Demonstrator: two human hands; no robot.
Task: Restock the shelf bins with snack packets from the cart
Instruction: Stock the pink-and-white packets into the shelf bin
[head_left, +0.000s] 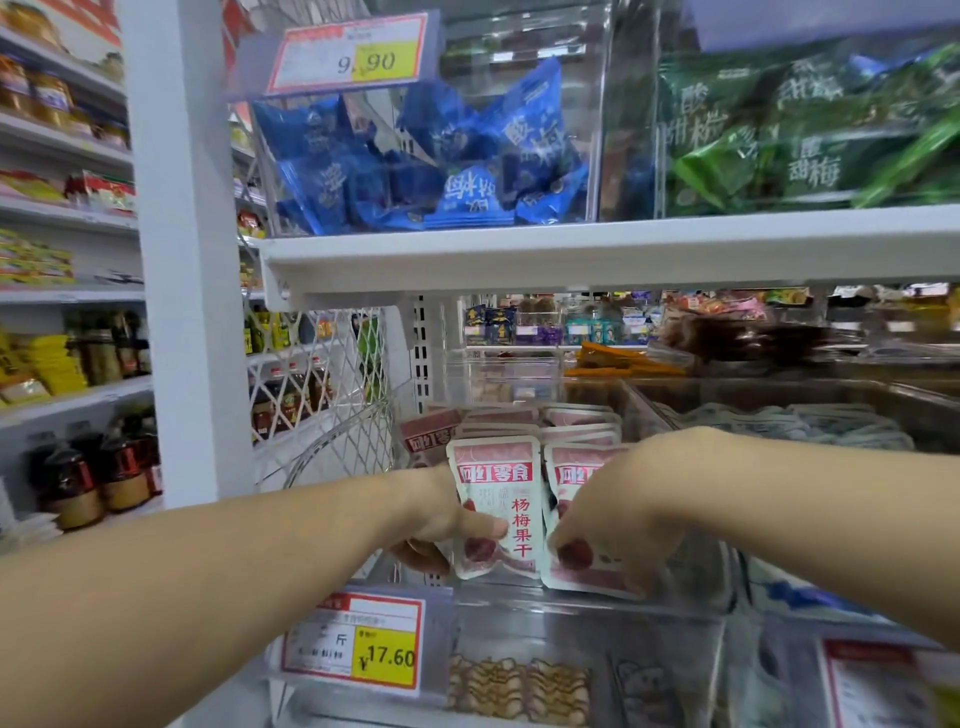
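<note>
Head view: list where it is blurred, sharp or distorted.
Head view: motion blur smears the green packets and the upper price tag; head view: the pink-and-white packets read sharpest; head view: the white shelf edge slants and the upright post leans, apparently wide-angle distortion.

Packets (496, 509) upright in bin (498, 597), front row; price tag (358, 644) below-left; shelf (571, 254) above.

Left hand (434, 519) gripping pink snack packet (501, 512), right hand (623, 501) pinching second packet (582, 475), inside clear bin (519, 597)
</note>
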